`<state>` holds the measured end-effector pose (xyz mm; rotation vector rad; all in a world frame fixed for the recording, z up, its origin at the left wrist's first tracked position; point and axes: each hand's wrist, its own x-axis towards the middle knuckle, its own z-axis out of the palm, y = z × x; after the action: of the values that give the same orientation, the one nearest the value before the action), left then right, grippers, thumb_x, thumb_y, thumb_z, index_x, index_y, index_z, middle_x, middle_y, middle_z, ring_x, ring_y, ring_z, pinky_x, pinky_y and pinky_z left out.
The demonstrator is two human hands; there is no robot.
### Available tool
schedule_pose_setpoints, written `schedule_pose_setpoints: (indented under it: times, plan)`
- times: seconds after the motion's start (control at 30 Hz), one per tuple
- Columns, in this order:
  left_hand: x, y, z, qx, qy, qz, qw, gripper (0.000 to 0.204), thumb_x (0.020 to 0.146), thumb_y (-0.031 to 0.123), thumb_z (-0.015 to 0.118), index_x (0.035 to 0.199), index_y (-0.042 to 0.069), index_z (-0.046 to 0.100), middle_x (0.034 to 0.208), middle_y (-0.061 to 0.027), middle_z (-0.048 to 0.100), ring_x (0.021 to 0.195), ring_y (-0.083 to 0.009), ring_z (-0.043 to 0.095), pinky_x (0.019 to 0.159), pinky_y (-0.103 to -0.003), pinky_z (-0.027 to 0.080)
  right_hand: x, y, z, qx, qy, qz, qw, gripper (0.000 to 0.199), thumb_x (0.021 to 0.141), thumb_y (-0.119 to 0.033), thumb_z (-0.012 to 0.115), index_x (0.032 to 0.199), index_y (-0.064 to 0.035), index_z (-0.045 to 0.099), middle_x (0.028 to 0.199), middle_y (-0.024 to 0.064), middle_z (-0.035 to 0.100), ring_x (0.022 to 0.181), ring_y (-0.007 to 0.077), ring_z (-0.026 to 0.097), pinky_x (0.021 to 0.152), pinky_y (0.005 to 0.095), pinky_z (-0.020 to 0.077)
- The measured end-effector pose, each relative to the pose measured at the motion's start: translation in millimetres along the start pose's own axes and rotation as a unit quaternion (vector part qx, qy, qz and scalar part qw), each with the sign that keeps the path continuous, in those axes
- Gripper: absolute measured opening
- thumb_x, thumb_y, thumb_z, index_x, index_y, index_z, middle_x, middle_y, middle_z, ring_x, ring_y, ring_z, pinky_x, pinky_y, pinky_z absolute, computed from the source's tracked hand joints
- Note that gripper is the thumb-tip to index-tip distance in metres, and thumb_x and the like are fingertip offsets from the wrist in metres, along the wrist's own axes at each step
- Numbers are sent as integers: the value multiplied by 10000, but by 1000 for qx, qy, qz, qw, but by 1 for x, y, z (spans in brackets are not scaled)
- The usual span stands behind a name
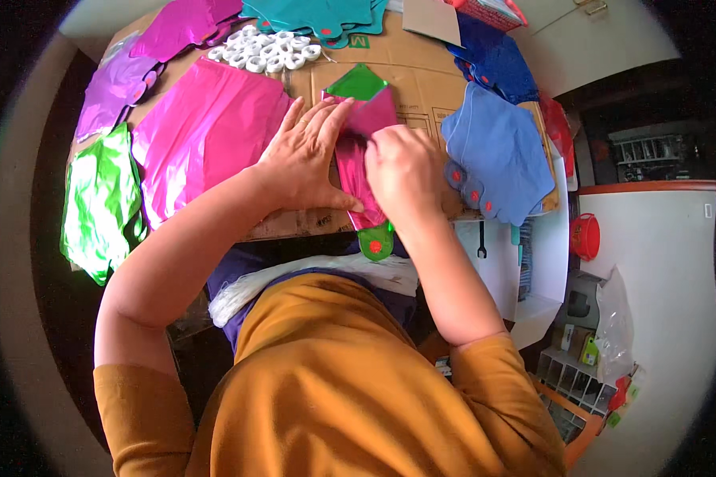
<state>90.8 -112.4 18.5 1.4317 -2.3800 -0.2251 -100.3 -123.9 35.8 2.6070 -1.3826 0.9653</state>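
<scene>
In front of me lies a narrow, folded pink foil piece (356, 171) over a green foil piece, whose pointed far end (358, 82) and rounded near tab (375, 242) with a red dot stick out. My left hand (309, 155) rests flat along the pink foil's left side, fingers stretched and thumb across its near part. Curled fingers of my right hand (406, 168) are at the right edge of the same foil, seemingly gripping it; the fingertips are hidden. A flap of the pink foil beyond that hand is blurred.
Flat foil stacks ring the cardboard surface (410, 60): pink (207, 127), green (95, 199), purple (119, 91), magenta (179, 28), teal (314, 16), dark blue (497, 60) and light blue (497, 147). White ribbon rolls (266, 52) sit far left. White strands (310, 278) lie across my lap.
</scene>
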Motion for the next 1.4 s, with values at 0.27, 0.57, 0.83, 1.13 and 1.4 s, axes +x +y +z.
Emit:
schedule_pose_setpoints:
  times: [0.27,0.57,0.83,1.13,1.4]
  plan:
    - [-1,-4,7,5,13,9,1000,1338,593,721,797,1571,41,187,1544,-203,379,1507,-331,288,1247,-558,134,-16,-9,24,11,-25,-10,1000,265,868,-127,648,1035,75,685,1183,272,665,1176,399,606,1083,487,431]
    - [0,-4,6,18,15,26,999,1294,586,707,806,1539,22,259,1526,-187,395,1503,-331,295,1243,-562,146,-26,4,18,37,-36,-37,998,345,879,-133,697,1175,43,675,1307,247,620,1261,400,569,1098,462,446]
    - [-1,5,-4,59,46,91,993,1143,670,676,771,1511,15,369,1499,-174,429,1489,-332,313,1239,-570,146,-26,6,22,53,-27,-41,997,348,882,-118,688,1189,43,667,1300,242,627,1260,405,570,1103,460,445]
    - [-12,4,-1,-19,70,143,987,947,803,592,717,1478,-6,427,1394,-170,532,1367,-329,468,1193,-533,288,-15,13,5,228,-76,30,970,299,900,-105,652,1129,85,681,1286,292,633,1265,400,584,1113,444,441]
    - [-7,7,-6,-15,6,117,993,888,811,605,711,1459,44,478,1411,-137,523,1401,-307,433,1216,-547,234,20,78,17,177,-139,-103,969,339,949,-115,630,1269,-9,661,1415,182,593,1347,312,543,1162,433,385]
